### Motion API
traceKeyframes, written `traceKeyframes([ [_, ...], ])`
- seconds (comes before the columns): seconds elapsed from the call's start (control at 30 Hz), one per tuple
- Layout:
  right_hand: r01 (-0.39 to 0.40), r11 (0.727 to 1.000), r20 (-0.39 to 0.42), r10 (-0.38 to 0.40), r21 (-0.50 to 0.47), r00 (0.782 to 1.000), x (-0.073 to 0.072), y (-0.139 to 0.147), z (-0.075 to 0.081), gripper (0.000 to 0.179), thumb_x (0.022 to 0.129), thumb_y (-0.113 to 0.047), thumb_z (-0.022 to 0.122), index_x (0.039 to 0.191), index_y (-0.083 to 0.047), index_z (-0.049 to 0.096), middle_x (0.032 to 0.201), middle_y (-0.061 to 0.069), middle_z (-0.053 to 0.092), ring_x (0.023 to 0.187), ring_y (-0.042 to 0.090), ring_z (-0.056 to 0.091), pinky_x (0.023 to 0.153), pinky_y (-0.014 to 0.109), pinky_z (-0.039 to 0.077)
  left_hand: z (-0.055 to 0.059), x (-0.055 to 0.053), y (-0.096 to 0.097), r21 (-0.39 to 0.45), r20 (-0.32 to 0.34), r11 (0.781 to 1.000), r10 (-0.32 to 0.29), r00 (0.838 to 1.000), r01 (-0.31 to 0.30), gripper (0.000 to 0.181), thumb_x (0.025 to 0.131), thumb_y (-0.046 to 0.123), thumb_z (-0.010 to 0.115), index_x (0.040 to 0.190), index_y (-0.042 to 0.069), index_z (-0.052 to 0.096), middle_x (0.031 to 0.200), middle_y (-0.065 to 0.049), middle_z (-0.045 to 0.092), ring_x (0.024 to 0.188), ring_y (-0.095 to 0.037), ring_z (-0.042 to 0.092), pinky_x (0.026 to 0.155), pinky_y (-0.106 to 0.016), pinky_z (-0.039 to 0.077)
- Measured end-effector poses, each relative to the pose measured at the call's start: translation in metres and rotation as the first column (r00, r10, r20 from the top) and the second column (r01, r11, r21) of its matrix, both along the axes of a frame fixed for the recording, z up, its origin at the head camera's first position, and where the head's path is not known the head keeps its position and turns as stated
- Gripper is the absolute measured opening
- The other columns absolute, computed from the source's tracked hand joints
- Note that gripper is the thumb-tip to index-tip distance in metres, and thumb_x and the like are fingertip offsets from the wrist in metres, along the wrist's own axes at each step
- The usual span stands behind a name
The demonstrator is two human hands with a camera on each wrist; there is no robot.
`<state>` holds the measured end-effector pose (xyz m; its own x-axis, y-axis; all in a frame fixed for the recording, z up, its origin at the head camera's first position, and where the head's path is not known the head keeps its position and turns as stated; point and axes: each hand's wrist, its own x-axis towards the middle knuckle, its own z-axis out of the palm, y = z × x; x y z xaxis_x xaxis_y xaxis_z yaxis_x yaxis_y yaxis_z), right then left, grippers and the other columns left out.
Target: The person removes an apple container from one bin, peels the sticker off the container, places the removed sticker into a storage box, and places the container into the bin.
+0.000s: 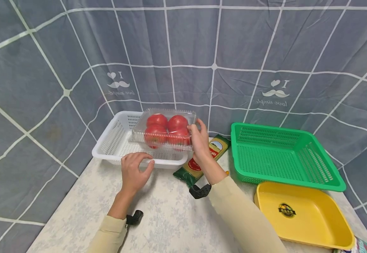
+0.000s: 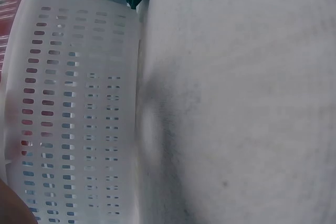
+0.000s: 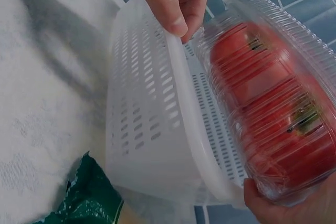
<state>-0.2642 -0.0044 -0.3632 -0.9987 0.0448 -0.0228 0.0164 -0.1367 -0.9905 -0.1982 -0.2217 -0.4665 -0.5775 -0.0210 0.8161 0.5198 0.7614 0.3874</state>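
My right hand (image 1: pixel 200 140) grips the right end of a clear plastic box (image 1: pixel 137 135) of red tomatoes (image 1: pixel 178 123). The box is tilted above the white slotted basket (image 1: pixel 102 146), and it covers part of the basket's inside. At the basket's near rim is my left hand (image 1: pixel 135 171). In the right wrist view its thumb and fingers pinch that rim (image 3: pixel 184 85). The basket's slotted side (image 2: pixel 79 103) fills the left of the left wrist view. Beneath my right forearm lies a green and gold packet (image 1: pixel 191 167), partly hidden.
To the right sits a green slotted basket (image 1: pixel 265 154). A yellow tray (image 1: pixel 310 225) stands in front of it, with a colourful package (image 1: pixel 360 246) at the bottom right corner. Grey curtain with white lines (image 1: pixel 190 42) hangs behind the pale patterned table (image 1: pixel 171 218).
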Motion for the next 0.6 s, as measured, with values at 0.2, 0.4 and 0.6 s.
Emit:
traceKeyframes([
  [0.2,-0.037,0.999,-0.014,0.036,-0.018,0.999,0.000,-0.013,0.003,0.071,0.086,-0.030,0.054,0.150,-0.017,0.027,0.142,0.006,0.038,0.120,0.022,0.045,0.093,0.042,0.043,0.001,0.000,-0.002,-0.003,-0.025,1.000,0.012,1.000,-0.012,0.013,0.079,0.025,0.068,0.084,0.013,0.070,0.084,-0.001,0.067,0.088,-0.028,0.058,0.084,-0.049,0.032],
  [0.4,-0.034,0.999,0.000,0.034,-0.023,0.999,-0.001,-0.027,0.000,0.069,0.085,-0.027,0.055,0.149,-0.017,0.031,0.139,0.008,0.042,0.118,0.021,0.047,0.092,0.040,0.043,-0.001,0.001,-0.001,-0.003,0.002,1.000,0.002,1.000,-0.002,0.014,0.081,0.027,0.069,0.084,0.013,0.070,0.085,-0.002,0.067,0.089,-0.028,0.057,0.085,-0.049,0.031],
  [0.6,-0.020,0.999,-0.003,0.020,0.038,1.000,-0.005,-0.041,-0.004,0.067,0.085,-0.026,0.054,0.148,-0.016,0.033,0.140,0.007,0.042,0.116,0.020,0.047,0.091,0.037,0.043,-0.002,0.001,0.000,0.001,0.016,1.000,0.001,1.000,-0.001,0.015,0.080,0.028,0.070,0.085,0.013,0.069,0.088,-0.002,0.067,0.089,-0.028,0.056,0.086,-0.050,0.031],
])
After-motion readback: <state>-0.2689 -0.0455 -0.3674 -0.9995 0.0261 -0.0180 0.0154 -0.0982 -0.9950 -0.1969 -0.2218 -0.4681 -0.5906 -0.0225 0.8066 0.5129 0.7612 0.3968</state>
